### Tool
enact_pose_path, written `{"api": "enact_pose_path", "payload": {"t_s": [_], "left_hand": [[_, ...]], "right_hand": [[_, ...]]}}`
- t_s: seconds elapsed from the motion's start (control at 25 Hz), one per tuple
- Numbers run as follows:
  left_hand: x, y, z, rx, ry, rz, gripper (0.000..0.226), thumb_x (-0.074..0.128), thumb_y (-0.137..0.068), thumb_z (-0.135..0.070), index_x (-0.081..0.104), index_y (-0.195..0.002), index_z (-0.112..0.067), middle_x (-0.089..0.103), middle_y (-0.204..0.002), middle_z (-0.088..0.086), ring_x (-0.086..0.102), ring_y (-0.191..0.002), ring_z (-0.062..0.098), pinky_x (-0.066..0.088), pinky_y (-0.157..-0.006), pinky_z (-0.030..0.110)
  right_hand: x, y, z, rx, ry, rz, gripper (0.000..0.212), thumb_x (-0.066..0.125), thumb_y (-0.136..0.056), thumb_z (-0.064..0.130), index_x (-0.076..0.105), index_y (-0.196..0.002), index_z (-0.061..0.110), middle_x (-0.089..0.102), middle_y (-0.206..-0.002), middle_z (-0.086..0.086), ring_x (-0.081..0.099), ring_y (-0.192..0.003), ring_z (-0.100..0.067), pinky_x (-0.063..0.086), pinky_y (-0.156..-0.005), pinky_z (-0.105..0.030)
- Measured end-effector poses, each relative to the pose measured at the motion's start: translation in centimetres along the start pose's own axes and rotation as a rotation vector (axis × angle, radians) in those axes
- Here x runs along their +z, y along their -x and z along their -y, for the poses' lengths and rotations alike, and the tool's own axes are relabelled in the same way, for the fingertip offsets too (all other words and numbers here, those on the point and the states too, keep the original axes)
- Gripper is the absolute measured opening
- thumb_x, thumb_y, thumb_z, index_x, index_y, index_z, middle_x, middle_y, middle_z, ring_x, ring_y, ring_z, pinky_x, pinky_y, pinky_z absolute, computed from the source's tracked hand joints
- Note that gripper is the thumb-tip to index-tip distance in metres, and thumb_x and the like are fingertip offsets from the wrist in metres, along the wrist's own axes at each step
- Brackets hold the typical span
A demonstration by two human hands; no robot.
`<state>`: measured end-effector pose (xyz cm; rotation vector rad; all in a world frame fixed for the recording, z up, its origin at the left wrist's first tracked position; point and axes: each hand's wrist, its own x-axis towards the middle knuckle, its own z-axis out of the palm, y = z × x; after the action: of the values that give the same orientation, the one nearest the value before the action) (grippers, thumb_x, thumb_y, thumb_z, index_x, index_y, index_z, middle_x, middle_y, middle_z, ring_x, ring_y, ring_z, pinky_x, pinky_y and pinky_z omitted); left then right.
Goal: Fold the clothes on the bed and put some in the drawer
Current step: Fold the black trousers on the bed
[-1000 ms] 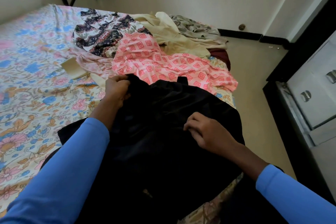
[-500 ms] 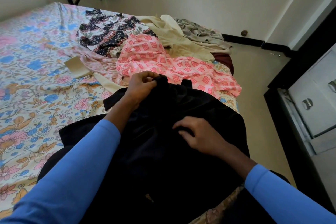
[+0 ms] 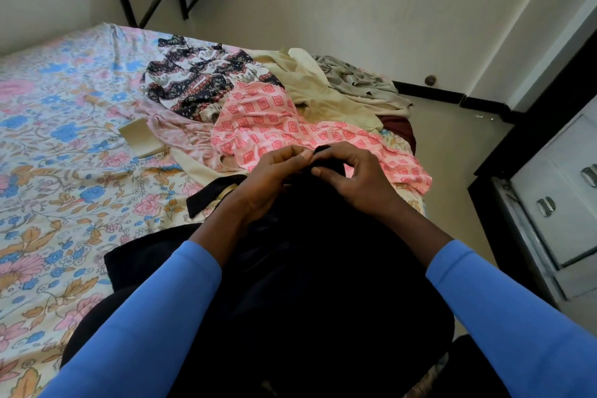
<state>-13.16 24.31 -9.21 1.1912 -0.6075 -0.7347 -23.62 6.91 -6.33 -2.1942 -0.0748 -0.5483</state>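
You are pinching the top edge of the black garment [image 3: 307, 284] from both sides: your left grip [image 3: 268, 184] is closing thumb and fingers on the cloth, and your right grip [image 3: 358, 181] is pinching it just beside, fingertips nearly touching. The garment is lying spread over the near edge of the bed [image 3: 64, 155], in front of the pink patterned garment [image 3: 268, 119]. The drawer unit [image 3: 565, 203] is standing to your right.

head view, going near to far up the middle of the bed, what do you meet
black garment → left hand and right hand, side by side, pinching its far edge → pink diamond-print garment → navy and white patterned garment
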Motion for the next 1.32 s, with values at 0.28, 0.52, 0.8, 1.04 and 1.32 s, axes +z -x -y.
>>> {"api": "enact_pose_path", "payload": {"t_s": [0.28,0.52,0.8,1.04,1.32], "left_hand": [[-0.5,-0.7,-2.1,0.285,-0.856,-0.040,0.057,0.084,-0.084,-0.025,0.048,-0.127,-0.035,0.069,-0.121,-0.006,0.072,-0.098,0.013,0.060,-0.085,0.036],[-1.6,-2.1,-7.9,0.222,-1.194,-0.007,0.027,0.073,-0.086,-0.043,0.070,-0.106,-0.025,0.075,-0.091,-0.005,0.071,-0.082,0.013,0.059,-0.081,0.047],[3.5,-4.7,-27.6,0.319,-0.657,-0.060,0.051,0.086,-0.086,-0.037,0.067,-0.107,0.005,0.069,-0.100,0.028,0.064,-0.091,0.043,0.051,-0.082,0.052],[10.4,-2.0,-36.1,0.495,-1.201,0.112,0.057,0.081,-0.088,-0.006,0.057,-0.131,-0.033,0.074,-0.117,0.008,0.074,-0.100,0.026,0.063,-0.086,0.041],[14.3,-1.0,-34.0,1.077,-1.218,-0.285,0.050,0.088,-0.077,-0.046,0.067,-0.120,-0.030,0.060,-0.129,-0.014,0.058,-0.117,0.007,0.052,-0.093,0.031]], "right_hand": [[-1.6,-2.7,0.2,0.098,-0.232,-0.210,0.014,0.064,-0.100,0.008,0.076,-0.108,0.011,0.076,-0.105,0.001,0.070,-0.104,-0.012,0.054,-0.091,-0.026],[-6.1,-6.6,3.1,0.134,-0.383,-0.371,0.020,0.064,-0.101,0.008,0.076,-0.098,0.024,0.076,-0.094,0.008,0.070,-0.093,-0.006,0.052,-0.075,-0.016],[-16.8,-13.7,14.1,-0.149,-0.201,-0.424,0.019,0.066,-0.101,0.014,0.072,-0.105,0.032,0.074,-0.099,0.002,0.072,-0.094,-0.016,0.057,-0.083,-0.033],[-22.8,-15.1,23.6,-0.269,-0.161,-0.484,0.023,0.058,-0.104,0.011,0.070,-0.110,0.030,0.072,-0.096,0.002,0.066,-0.083,0.002,0.056,-0.081,-0.034],[-22.6,-14.1,25.0,-0.271,-0.186,-0.450,0.022,0.052,-0.108,0.012,0.066,-0.121,0.024,0.068,-0.115,0.005,0.066,-0.102,-0.007,0.057,-0.080,-0.018]]}}
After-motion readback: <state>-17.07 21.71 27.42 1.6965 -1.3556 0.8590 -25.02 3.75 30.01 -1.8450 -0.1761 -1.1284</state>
